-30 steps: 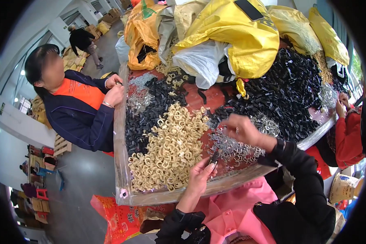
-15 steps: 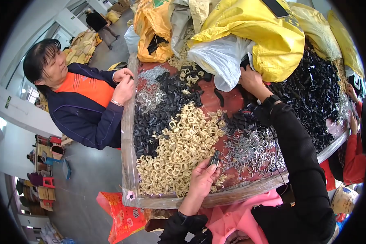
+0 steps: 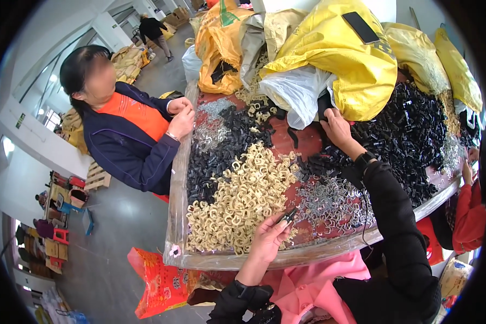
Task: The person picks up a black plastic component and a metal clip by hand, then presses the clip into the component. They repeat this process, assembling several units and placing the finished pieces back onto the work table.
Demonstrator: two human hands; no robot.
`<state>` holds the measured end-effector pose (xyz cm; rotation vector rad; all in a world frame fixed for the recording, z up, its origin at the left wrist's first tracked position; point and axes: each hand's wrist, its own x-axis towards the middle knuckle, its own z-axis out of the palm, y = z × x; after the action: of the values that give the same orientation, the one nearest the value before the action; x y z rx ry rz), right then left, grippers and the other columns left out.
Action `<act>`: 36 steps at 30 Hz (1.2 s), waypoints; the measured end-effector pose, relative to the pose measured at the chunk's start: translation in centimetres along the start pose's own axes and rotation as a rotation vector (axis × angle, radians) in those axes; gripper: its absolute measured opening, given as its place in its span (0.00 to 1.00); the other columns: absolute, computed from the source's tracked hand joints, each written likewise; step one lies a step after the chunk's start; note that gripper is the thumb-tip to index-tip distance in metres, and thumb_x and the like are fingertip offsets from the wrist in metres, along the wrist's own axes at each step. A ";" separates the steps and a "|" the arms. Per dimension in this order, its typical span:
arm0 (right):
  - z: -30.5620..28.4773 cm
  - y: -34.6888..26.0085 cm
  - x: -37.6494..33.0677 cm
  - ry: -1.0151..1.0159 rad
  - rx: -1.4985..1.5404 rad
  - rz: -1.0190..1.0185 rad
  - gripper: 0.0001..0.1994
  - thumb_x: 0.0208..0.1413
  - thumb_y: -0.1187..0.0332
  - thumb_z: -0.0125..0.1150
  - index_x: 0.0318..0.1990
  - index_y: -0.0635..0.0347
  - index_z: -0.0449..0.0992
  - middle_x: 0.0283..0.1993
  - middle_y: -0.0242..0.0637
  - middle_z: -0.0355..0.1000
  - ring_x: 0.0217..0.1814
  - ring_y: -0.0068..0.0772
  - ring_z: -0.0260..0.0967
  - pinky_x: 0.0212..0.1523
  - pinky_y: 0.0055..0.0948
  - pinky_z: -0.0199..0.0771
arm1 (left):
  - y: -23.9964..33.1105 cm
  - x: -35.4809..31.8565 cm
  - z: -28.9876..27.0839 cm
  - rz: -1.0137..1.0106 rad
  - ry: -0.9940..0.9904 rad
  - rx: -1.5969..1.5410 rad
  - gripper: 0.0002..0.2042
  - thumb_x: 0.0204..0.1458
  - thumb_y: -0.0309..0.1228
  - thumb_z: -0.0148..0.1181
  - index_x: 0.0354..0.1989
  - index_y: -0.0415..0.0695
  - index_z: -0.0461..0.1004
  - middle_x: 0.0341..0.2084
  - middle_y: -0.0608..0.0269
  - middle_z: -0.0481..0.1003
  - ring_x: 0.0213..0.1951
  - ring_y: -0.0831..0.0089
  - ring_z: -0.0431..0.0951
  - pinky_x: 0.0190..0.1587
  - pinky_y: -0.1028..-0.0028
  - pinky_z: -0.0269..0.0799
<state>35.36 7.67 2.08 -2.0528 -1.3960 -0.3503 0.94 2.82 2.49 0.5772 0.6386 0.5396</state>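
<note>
Above the near edge of the table, my left hand (image 3: 268, 237) pinches a small black plastic part (image 3: 289, 217) with a shiny metal bit on it. The part points up and to the right. My right hand (image 3: 337, 129) reaches far over the table to the mouth of a clear plastic bag (image 3: 297, 94), beside a large yellow sack (image 3: 356, 75). Its fingers are bent against a dark item (image 3: 324, 105) there, and their tips are partly hidden. Below my left hand spreads a heap of cream plastic rings (image 3: 237, 205). Silvery metal hooks (image 3: 335, 202) lie between my arms.
Black plastic parts (image 3: 410, 140) are piled at the right and at the left. An orange sack (image 3: 218, 48) and a phone (image 3: 360, 28) on the yellow sack are at the back. A co-worker (image 3: 129, 129) stands at the left edge; another's red sleeve (image 3: 470, 216) shows at right.
The whole view has shifted slightly. My right hand has come back a little from under the yellow sack, showing more of its fingers. The black part in my left hand now tilts further right.
</note>
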 end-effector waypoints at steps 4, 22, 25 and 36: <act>-2.3 -2.8 -1.9 0.195 0.091 -0.121 0.09 0.40 0.72 0.54 0.30 0.59 0.62 0.43 0.44 0.59 0.34 0.47 0.63 0.31 0.36 0.66 | 0.1 -1.0 0.4 0.017 0.022 -0.003 0.14 0.45 0.22 0.53 0.42 0.36 0.65 0.26 0.62 0.71 0.25 0.79 0.72 0.24 0.85 0.69; -14.2 -8.8 -14.0 -0.176 1.288 0.213 0.16 0.39 0.65 0.63 0.34 0.63 0.66 0.32 0.29 0.64 0.29 0.18 0.59 0.30 0.17 0.61 | -0.7 -3.1 2.3 0.001 -0.072 -0.021 0.09 0.45 0.22 0.53 0.37 0.37 0.67 0.25 0.62 0.70 0.23 0.79 0.70 0.22 0.86 0.68; -13.7 -8.4 -14.9 -0.294 1.151 0.138 0.17 0.39 0.64 0.63 0.34 0.63 0.66 0.32 0.32 0.64 0.29 0.20 0.60 0.30 0.18 0.62 | -0.6 -3.2 2.4 -0.007 -0.085 -0.012 0.10 0.45 0.22 0.53 0.37 0.37 0.66 0.24 0.63 0.70 0.22 0.79 0.70 0.21 0.86 0.67; -11.9 -12.0 -14.7 -0.579 0.593 -0.407 0.21 0.33 0.65 0.65 0.37 0.62 0.67 0.33 0.40 0.66 0.30 0.41 0.64 0.32 0.31 0.64 | -0.7 -1.7 1.8 -0.113 -0.103 0.088 0.11 0.44 0.23 0.54 0.37 0.36 0.66 0.24 0.63 0.69 0.22 0.78 0.70 0.21 0.85 0.68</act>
<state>19.97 -7.70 7.49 -1.4144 -1.9673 0.4935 1.18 0.70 3.92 0.6433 0.5949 0.3749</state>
